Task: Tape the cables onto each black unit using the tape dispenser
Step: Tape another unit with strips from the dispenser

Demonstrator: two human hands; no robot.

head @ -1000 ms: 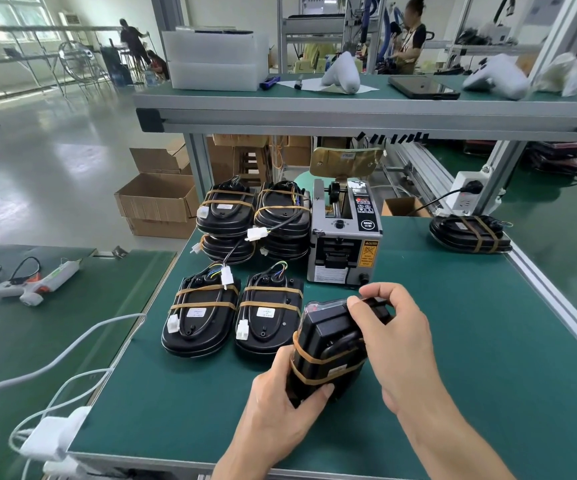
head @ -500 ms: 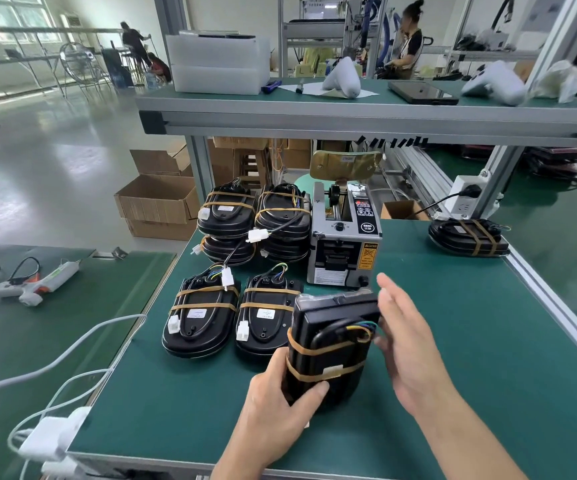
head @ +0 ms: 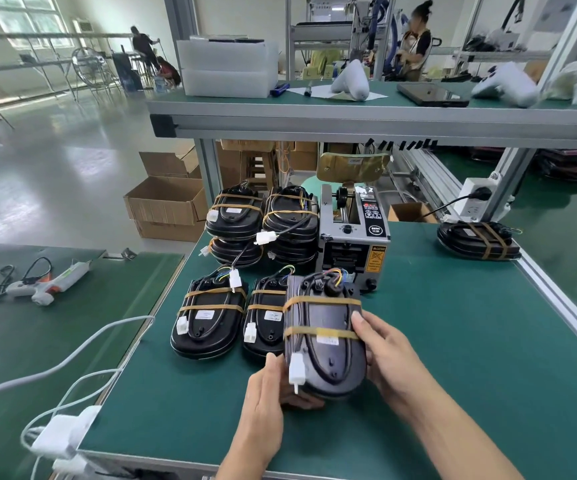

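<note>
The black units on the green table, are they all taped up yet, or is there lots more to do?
Mostly done, it seems. Two taped units lie flat, two stacks stand behind them, and one more sits far right, all with tan bands. The left hand and right hand hold a black unit that already wears two tape bands over its cable. It still needs setting down. No untaped unit shows.

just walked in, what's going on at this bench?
A person is taping cables onto black units. Both hands, left hand and right hand, hold one black unit just above the green bench; it already carries two tape bands with its cable tucked under them. It is in front of the tape dispenser. Two taped units lie flat to its left, with stacks of taped units behind them. Another taped unit sits at the far right edge.
</note>
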